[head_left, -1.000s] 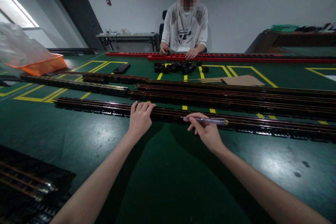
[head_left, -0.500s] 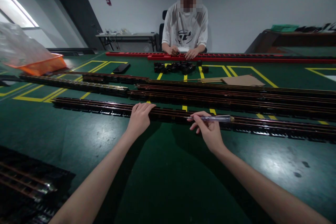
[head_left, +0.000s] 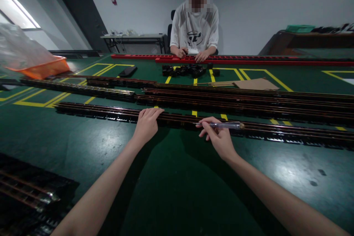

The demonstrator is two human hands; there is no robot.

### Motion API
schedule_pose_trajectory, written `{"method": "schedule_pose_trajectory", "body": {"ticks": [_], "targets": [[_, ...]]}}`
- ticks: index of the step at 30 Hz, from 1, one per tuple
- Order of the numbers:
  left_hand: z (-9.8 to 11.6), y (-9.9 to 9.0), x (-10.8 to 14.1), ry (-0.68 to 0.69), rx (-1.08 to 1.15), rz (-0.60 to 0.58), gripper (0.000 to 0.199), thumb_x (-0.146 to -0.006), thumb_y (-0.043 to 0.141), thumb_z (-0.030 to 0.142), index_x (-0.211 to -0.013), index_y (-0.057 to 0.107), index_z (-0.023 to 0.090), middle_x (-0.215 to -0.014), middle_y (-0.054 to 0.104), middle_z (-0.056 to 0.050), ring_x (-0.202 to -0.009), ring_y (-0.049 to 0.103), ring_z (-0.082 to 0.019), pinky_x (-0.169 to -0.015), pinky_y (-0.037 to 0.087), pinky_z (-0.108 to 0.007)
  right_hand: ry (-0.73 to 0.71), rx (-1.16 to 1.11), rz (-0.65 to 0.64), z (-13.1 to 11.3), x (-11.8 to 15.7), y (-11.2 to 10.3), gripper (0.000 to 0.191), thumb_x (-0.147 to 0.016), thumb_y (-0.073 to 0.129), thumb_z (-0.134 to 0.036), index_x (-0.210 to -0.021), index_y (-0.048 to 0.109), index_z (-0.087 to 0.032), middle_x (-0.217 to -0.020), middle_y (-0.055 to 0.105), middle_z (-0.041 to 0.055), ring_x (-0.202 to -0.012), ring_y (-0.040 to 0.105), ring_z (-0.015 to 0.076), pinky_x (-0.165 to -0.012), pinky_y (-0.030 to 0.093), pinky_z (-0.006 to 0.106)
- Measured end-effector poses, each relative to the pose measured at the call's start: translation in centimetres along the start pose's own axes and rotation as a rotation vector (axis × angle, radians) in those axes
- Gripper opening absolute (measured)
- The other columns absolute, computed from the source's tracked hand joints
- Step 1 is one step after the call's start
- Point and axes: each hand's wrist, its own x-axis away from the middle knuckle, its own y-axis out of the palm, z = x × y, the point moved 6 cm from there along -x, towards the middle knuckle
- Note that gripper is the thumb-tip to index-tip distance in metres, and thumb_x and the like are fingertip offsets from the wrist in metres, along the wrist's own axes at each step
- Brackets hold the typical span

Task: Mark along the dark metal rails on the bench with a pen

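A long black rail with copper-coloured strips (head_left: 177, 118) runs across the green table. Fingers bent over its edge, my left hand (head_left: 147, 123) grips the rail left of the middle. Farther right, my right hand (head_left: 217, 134) holds a screwdriver (head_left: 226, 125) with a clear handle between thumb and fingers. The screwdriver lies nearly level, its handle end pointing right and its thin tip pointing left at the rail's strips. Whether the tip touches the rail cannot be made out.
More black rails (head_left: 249, 103) lie behind. Beyond them are a cardboard piece (head_left: 257, 84), black parts (head_left: 190, 70), a phone (head_left: 128, 71) and an orange basket (head_left: 44, 68). A person (head_left: 195, 25) sits opposite at red rails (head_left: 166, 60). Dark rails (head_left: 24, 191) lie near left.
My right hand and the screwdriver have shifted very slightly left. My left hand stays on the rail. The fingers of the person opposite have moved a little.
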Motion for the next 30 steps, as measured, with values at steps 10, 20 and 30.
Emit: {"method": "schedule_pose_trajectory", "body": {"ticks": [10, 20, 30], "targets": [[0.3, -0.2, 0.2, 0.034, 0.055, -0.026, 0.044, -0.079, 0.039, 0.013, -0.119, 0.054, 0.021, -0.119, 0.062, -0.007, -0.114, 0.053, -0.022, -0.102, 0.029, -0.044, 0.009, -0.014, 0.004, 0.2, 0.0, 0.0, 0.02, -0.086, 0.053, -0.039, -0.088, 0.059, -0.02, -0.085, 0.069, 0.0063, -0.059, 0.06, 0.0128, -0.043, 0.043, 0.023], [0.7, -0.2, 0.1, 0.042, -0.014, -0.033, 0.036, -0.085, 0.048, 0.036, -0.118, 0.053, 0.022, -0.115, 0.063, -0.008, -0.112, 0.052, -0.025, -0.102, 0.027, -0.046, 0.011, -0.013, 0.002, 0.3, -0.1, -0.1, 0.022, -0.085, 0.053, -0.04, -0.088, 0.06, -0.019, -0.085, 0.069, 0.0068, -0.057, 0.061, 0.0129, -0.043, 0.043, 0.023], [1.0, -0.1, 0.1, 0.017, -0.081, -0.014, 0.028, -0.087, 0.047, 0.033, -0.111, 0.055, 0.023, -0.109, 0.064, -0.007, -0.106, 0.053, -0.025, -0.1, 0.029, -0.045, 0.013, -0.009, 0.006, 0.4, -0.1, 0.0, 0.021, -0.085, 0.053, -0.04, -0.088, 0.06, -0.02, -0.084, 0.069, 0.006, -0.056, 0.06, 0.0119, -0.043, 0.042, 0.023]]}}
